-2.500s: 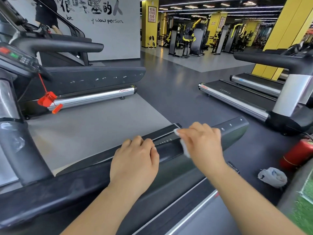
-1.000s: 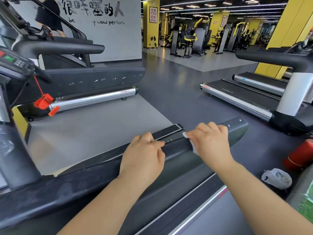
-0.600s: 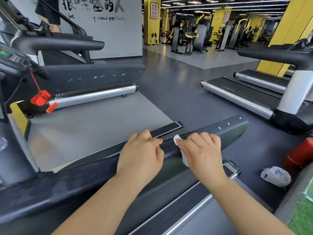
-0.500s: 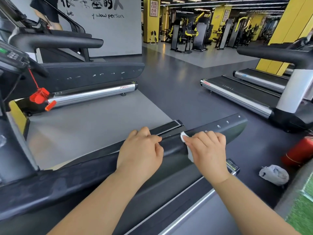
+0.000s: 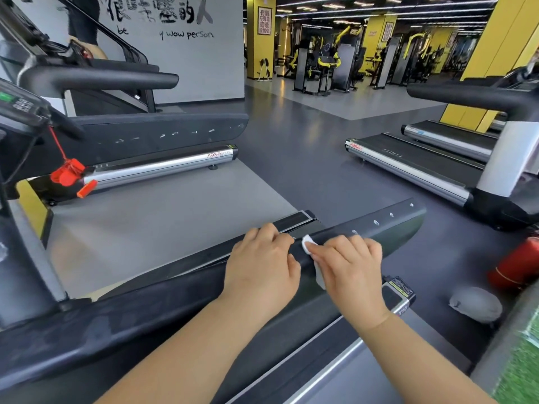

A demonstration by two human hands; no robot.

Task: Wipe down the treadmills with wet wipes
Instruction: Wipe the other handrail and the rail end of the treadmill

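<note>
- Treadmill handrail (image 5: 388, 228): runs diagonally, rounded free end; open floor (image 5: 291, 170) beyond.
- Left hand (image 5: 262, 266): fingers together, curled over handrail's far edge.
- Right hand (image 5: 351, 269): nearer handrail's end, fingers curled, pressing wipe.
- Wet wipe (image 5: 306, 245): atop handrail, corner exposed between hands.

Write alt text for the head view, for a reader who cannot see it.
A person's right hand presses a white wet wipe on a treadmill's black side rail, while the left hand holds the rail beside it. Other treadmills stand around in a gym.
</note>
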